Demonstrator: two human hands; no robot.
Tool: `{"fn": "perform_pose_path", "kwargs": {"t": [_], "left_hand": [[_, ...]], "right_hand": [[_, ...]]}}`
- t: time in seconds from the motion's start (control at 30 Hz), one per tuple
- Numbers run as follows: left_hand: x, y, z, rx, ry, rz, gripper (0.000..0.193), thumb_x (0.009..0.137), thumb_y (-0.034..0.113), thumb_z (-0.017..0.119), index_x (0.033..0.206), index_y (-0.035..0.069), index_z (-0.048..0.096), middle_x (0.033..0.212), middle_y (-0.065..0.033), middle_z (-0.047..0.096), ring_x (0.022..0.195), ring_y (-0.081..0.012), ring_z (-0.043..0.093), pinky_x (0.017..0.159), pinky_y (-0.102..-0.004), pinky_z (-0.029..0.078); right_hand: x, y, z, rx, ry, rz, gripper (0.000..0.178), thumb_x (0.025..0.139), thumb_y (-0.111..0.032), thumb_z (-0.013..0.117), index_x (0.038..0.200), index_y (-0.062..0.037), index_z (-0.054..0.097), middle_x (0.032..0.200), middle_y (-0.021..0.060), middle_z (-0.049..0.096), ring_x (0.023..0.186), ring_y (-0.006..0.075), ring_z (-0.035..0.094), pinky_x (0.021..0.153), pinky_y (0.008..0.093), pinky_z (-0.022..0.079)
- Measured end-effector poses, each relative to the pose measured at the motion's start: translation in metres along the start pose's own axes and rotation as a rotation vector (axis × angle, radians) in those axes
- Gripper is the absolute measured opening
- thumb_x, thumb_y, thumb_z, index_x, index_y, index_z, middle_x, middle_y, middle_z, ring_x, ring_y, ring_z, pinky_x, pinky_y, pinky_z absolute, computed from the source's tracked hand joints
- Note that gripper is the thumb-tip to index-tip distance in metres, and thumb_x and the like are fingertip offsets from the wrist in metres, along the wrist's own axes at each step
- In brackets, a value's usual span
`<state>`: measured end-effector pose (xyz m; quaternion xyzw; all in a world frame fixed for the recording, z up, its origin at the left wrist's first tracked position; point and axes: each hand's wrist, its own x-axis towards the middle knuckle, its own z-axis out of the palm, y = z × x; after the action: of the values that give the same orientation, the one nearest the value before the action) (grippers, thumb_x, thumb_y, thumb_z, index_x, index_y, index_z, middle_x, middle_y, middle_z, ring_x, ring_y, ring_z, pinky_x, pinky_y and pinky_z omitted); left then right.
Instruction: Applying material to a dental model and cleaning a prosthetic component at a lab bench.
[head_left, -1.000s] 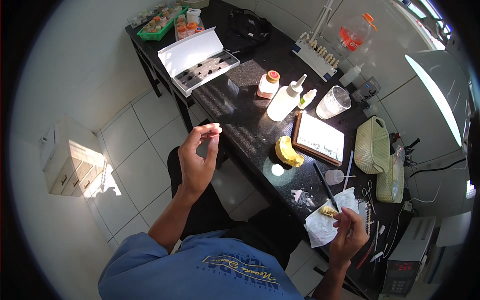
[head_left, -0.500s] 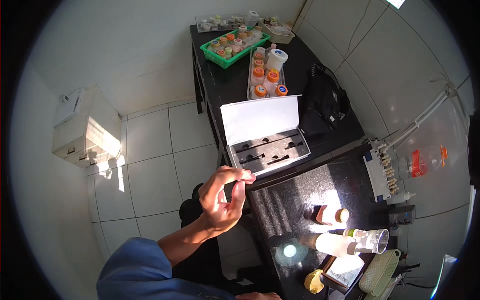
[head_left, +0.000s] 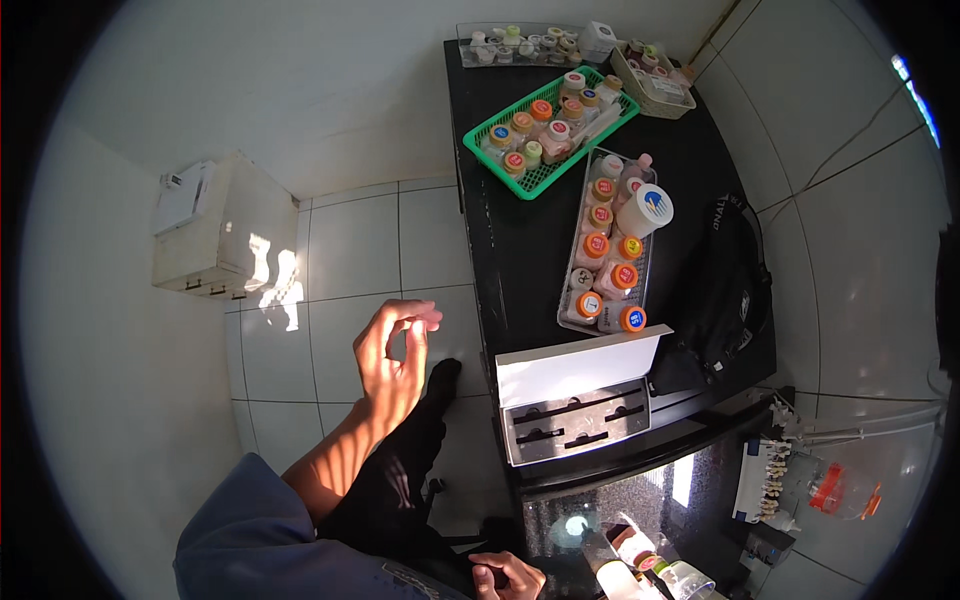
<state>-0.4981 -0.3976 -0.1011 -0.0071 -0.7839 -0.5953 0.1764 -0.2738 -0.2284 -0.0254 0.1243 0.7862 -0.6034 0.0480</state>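
Open white box [head_left: 575,420] at the left edge of the counter [head_left: 525,260], lid up, dark slotted insert showing. Left hand [head_left: 392,365] to the box's left, apart from it; grip narrow, thumb and fingertips drawn close, cannot tell whether they pinch anything. Right hand [head_left: 505,577] on the box's near side, fingers curled; cannot tell if that grip holds something. Risk, as judged: a sweep against the raised lid could tip the box off. Behind the box, a clear tray [head_left: 575,245] packed with lidded jars [head_left: 620,280] and a white tub [head_left: 645,210]; tugging one might topple neighbours. Farther behind, a green basket [head_left: 550,182] of small jars [head_left: 555,142].
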Motion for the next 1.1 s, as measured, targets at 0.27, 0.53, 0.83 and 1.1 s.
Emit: {"fn": "perform_pose_path", "kwargs": {"t": [0.27, 0.53, 0.83, 1.1], "left_hand": [[0.163, -0.028, 0.019, -0.018, -0.011, -0.003, 0.018, 0.094, 0.002, 0.052, 0.11, -0.001, 0.059, 0.095, -0.0085, 0.065, 0.091, -0.0146, 0.062, 0.086, -0.0282, 0.048], [0.305, -0.053, 0.085, 0.039, -0.322, 0.001, 0.021, 0.092, 0.006, 0.055, 0.112, -0.001, 0.062, 0.104, -0.0092, 0.067, 0.093, -0.0152, 0.063, 0.091, -0.0313, 0.048], [0.346, -0.056, 0.115, 0.224, -0.779, 0.087, 0.031, 0.084, 0.006, 0.065, 0.114, 0.002, 0.062, 0.107, -0.0087, 0.066, 0.091, -0.0199, 0.061, 0.087, -0.0367, 0.05], [0.363, -0.049, 0.108, 0.31, -0.832, 0.104, 0.027, 0.085, 0.001, 0.063, 0.112, 0.001, 0.063, 0.103, -0.0088, 0.066, 0.087, -0.0186, 0.061, 0.083, -0.0319, 0.05]], "right_hand": [[0.08, -0.044, 0.033, -0.058, -0.112, 0.062, 0.009, 0.083, 0.003, 0.063, 0.092, 0.004, 0.063, 0.082, 0.0137, 0.063, 0.062, 0.0244, 0.06, 0.052, 0.0285, 0.046], [0.116, -0.053, 0.057, 0.145, -0.006, 0.372, 0.016, 0.089, 0.002, 0.054, 0.1, -0.0019, 0.065, 0.08, 0.0087, 0.063, 0.06, 0.0153, 0.057, 0.057, 0.0261, 0.047], [0.139, -0.062, 0.048, 0.141, 0.061, 0.53, 0.018, 0.094, -0.004, 0.052, 0.107, -0.0021, 0.065, 0.079, 0.0061, 0.066, 0.062, 0.0091, 0.056, 0.058, 0.0229, 0.047], [0.141, -0.05, 0.043, 0.208, 0.095, 0.503, 0.017, 0.095, -0.006, 0.052, 0.105, -0.0026, 0.065, 0.081, 0.0063, 0.064, 0.064, 0.0092, 0.056, 0.06, 0.0224, 0.047]]}}
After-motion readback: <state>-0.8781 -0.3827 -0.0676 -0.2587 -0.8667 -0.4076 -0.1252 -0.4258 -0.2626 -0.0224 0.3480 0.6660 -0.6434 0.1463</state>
